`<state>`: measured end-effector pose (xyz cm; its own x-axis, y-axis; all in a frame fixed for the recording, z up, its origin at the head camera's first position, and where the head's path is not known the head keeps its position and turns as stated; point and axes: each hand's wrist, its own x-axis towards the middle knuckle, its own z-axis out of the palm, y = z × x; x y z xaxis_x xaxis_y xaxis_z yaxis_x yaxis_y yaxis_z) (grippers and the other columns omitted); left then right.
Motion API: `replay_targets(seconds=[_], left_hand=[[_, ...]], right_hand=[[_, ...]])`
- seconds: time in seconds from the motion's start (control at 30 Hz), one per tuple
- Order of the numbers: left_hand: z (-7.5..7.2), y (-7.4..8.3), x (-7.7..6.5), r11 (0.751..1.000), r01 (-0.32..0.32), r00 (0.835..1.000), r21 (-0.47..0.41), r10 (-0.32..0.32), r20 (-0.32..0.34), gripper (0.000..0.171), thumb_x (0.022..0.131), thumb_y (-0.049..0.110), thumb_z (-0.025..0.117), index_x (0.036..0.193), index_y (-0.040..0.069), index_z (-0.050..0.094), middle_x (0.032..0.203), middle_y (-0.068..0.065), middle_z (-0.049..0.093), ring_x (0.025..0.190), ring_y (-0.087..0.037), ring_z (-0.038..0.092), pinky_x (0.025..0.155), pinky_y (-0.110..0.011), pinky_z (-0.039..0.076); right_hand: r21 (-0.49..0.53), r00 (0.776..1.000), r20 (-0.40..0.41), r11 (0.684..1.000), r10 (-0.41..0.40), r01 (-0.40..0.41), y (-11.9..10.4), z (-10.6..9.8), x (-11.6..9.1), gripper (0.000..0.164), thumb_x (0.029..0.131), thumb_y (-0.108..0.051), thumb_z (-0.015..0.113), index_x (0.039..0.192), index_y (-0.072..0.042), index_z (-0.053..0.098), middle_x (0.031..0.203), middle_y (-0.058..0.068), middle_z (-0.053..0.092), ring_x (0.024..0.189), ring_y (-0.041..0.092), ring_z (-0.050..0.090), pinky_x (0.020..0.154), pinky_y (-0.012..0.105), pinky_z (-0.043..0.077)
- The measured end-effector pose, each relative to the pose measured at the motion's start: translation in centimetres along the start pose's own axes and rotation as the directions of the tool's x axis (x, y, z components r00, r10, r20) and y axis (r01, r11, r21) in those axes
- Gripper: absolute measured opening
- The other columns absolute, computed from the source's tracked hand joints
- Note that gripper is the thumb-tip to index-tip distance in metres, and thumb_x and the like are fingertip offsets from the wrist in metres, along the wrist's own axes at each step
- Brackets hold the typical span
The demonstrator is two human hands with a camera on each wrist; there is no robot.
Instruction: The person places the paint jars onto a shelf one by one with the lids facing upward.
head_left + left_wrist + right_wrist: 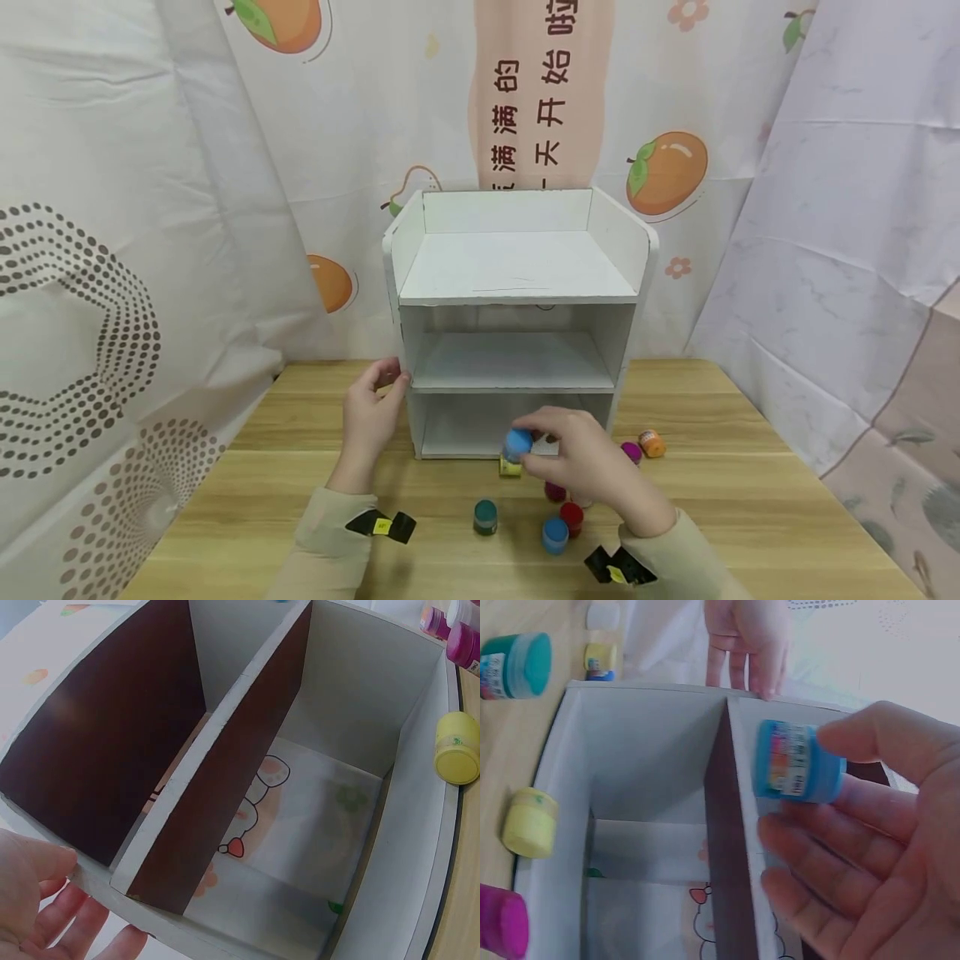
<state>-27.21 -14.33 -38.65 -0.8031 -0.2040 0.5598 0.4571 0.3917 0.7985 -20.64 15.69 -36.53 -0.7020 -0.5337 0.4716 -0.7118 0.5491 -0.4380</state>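
A blue-lidded paint jar [517, 444] is pinched between the thumb and fingers of my right hand [581, 454], held in front of the white shelf unit [517, 267]. The right wrist view shows the label on this paint jar [791, 761] facing the camera. On the other side, my left hand [372, 408] is at the shelf's left side panel. In the left wrist view its thumb touches the panel's front edge, with the loosely bent fingers outside. A yellow jar [457, 750] stands just before the bottom shelf, below the held jar.
On the wooden table [427, 542] stand a dark green jar [485, 517], another blue jar [555, 535] and a red jar [572, 518]. To the right lie an orange jar [652, 443] and a magenta jar [632, 452]. A printed curtain [360, 167] hangs behind the shelf.
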Motion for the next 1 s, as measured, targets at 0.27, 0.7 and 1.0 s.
replay_targets(seconds=[0.27,0.7,1.0], left_hand=[[0.0,-0.1,0.2,1.000,-0.009,1.000,0.009,0.009,0.003,0.020,0.089,0.019,0.069,0.107,0.010,0.066,0.098,-0.002,0.068,0.092,-0.010,0.059,0.072,-0.040,0.051],[-0.1,-0.1,0.1,1.000,-0.004,1.000,0.010,0.004,0.018,0.019,0.090,0.018,0.068,0.107,0.010,0.066,0.099,-0.002,0.067,0.093,-0.010,0.059,0.072,-0.040,0.051],[-0.2,-0.3,0.2,1.000,0.003,1.000,0.005,-0.003,0.019,0.019,0.089,0.017,0.068,0.107,0.009,0.066,0.099,-0.002,0.067,0.092,-0.011,0.059,0.072,-0.040,0.051]], right_hand=[[0.054,0.972,-0.147,0.980,-0.183,0.192,-0.7,-1.6,2.4,0.034,0.083,-0.014,0.070,0.117,-0.013,0.066,0.107,-0.004,0.062,0.087,0.007,0.058,0.070,0.035,0.055],[0.132,0.913,-0.269,0.927,-0.307,0.350,-6.0,-4.9,6.7,0.034,0.077,0.006,0.071,0.110,0.006,0.064,0.098,0.015,0.064,0.080,0.021,0.061,0.065,0.047,0.056],[0.123,0.904,-0.316,0.933,-0.287,0.339,-8.2,-6.7,9.5,0.026,0.079,0.009,0.070,0.104,0.009,0.061,0.095,0.018,0.066,0.075,0.021,0.063,0.067,0.048,0.055]])
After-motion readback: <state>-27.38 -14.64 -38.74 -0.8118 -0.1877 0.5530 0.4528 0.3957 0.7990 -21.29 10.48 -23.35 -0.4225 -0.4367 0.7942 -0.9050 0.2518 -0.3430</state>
